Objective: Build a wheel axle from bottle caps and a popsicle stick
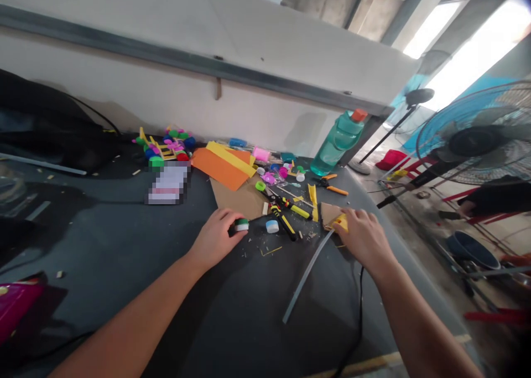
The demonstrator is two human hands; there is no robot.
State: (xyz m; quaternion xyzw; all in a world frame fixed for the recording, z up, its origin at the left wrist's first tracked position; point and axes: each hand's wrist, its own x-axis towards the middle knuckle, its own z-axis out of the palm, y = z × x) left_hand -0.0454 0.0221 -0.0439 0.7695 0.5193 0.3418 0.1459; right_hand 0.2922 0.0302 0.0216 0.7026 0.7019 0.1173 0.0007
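Observation:
My left hand pinches a green-and-white bottle cap between thumb and fingers, just above the dark table. Near it lies a blue-and-white cap. Over on the right, my right hand is closed on a yellow glue gun, mostly hidden by the fingers. A long clear glue stick sticks out of its back towards me, and a black cord hangs below the hand. Beneath the gun is a small cardboard piece. Yellow-and-black pliers rest between the hands.
Behind the hands are a cardboard sheet, orange paper, and several colourful caps and scraps. A teal bottle stands by the wall near orange-handled pliers. A blurred phone-like object lies left. A fan stands beyond the table's right edge.

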